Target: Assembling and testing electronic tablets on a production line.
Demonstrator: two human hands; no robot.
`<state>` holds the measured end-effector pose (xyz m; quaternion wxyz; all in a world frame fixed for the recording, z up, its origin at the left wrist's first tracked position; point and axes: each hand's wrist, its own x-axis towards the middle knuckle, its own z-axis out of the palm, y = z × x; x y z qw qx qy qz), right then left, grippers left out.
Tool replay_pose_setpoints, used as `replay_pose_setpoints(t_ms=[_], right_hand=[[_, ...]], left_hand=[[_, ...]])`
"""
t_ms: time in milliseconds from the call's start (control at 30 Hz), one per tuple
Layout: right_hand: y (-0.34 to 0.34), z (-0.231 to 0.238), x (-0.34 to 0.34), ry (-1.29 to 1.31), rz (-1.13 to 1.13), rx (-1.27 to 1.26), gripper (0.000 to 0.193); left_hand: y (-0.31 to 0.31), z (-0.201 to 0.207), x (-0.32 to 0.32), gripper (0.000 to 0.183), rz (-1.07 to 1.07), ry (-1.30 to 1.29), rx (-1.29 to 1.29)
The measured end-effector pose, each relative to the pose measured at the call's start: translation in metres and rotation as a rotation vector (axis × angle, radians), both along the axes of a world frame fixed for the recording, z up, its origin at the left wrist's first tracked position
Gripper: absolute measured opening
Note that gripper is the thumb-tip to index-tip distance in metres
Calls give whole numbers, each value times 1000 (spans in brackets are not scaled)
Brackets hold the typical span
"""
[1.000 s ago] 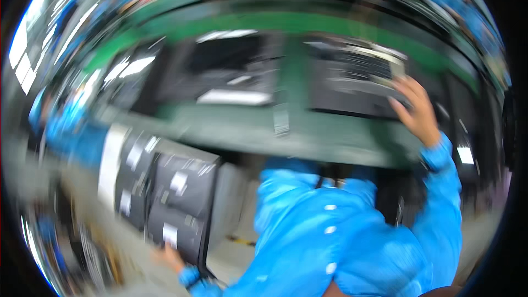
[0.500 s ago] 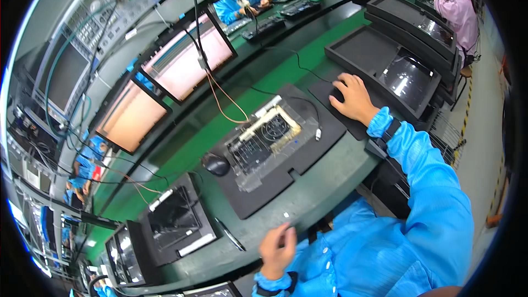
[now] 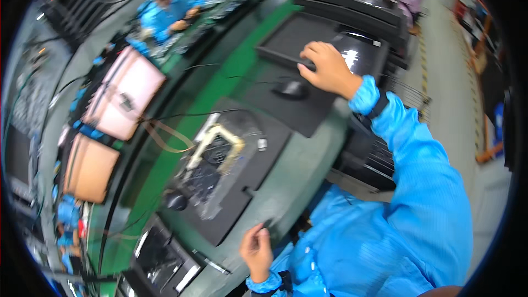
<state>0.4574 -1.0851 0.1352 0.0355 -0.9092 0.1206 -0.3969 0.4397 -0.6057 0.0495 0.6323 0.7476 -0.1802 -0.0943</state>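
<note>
My right hand point(image 3: 328, 70) is raised at the front edge of a black tray point(image 3: 291, 33), its fingers bent and apart, with nothing visible in them. Just left of it, a black mouse point(image 3: 290, 89) lies on a dark mat point(image 3: 308, 118). A dark, glossy screen panel point(image 3: 357, 49) sits in the tray beyond the hand. Close to my body, my left hand point(image 3: 256, 254) is curled over the bench's near edge. A small dark bit point(image 3: 268, 224) shows by its fingertips, too blurred to name.
A taped fixture with a cream frame point(image 3: 242, 142) lies on another black mat point(image 3: 264, 159); a second mouse point(image 3: 176, 200) is beside it. A pen point(image 3: 212, 262) lies near a panel point(image 3: 157, 258) at lower left. Two lit screens point(image 3: 124, 93) stand behind. Co-workers in blue point(image 3: 170, 14) sit across.
My right hand has come off the mouse and moved up to the tray edge. The view has turned to the right and is blurred. My left hand stays curled near my body.
</note>
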Motion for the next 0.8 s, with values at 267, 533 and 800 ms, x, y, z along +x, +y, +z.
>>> replay_pose_setpoints(t_ms=[267,533,800], right_hand=[[-102,-5,-98,641,9,213,83],[-128,-31,-41,453,221,-52,49],[-157,16,-9,393,131,-4,46]], left_hand=[[-9,6,5,13,-34,67,23],[-4,0,-11,18,65,62,69],[-14,6,0,14,79,-3,37]])
